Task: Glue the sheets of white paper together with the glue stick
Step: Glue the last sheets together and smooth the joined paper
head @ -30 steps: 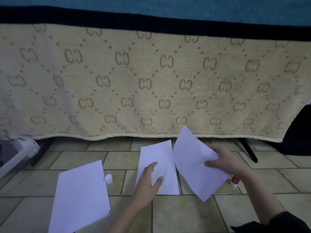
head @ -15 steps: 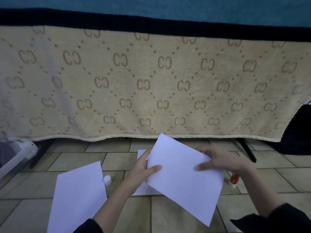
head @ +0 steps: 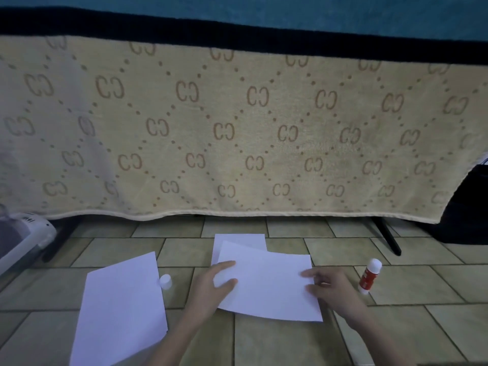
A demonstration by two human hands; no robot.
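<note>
Across the back, hung from a dark rail, a wide beige blanket with a repeated brown double-C motif, its hem just above the tiled floor. On that floor, at the left, a loose sheet of white paper, lying askew and well apart from both hands. In the middle, a top sheet of white paper, laid crosswise over a lower sheet of white paper, of which only the far strip shows beyond the upper edge; whether the two are pressed flat together cannot be told, the near edge of the top sheet curving slightly. At the far left edge, part of a white appliance, partly cut off. On the top sheet's left end, the left hand, thumb over the paper and fingers at the margin, pinching that edge. On its right end, the right hand, fingers curled onto the margin, gripping the paper likewise. So held at both short ends, sheet stretched between the two hands. Just right of the right hand, apart from it, a red-and-white glue stick, uncapped and tilted on a tile. Beside the loose sheet's right edge, touching or nearly so, a small white glue stick cap, near the left hand but not in it.
</note>
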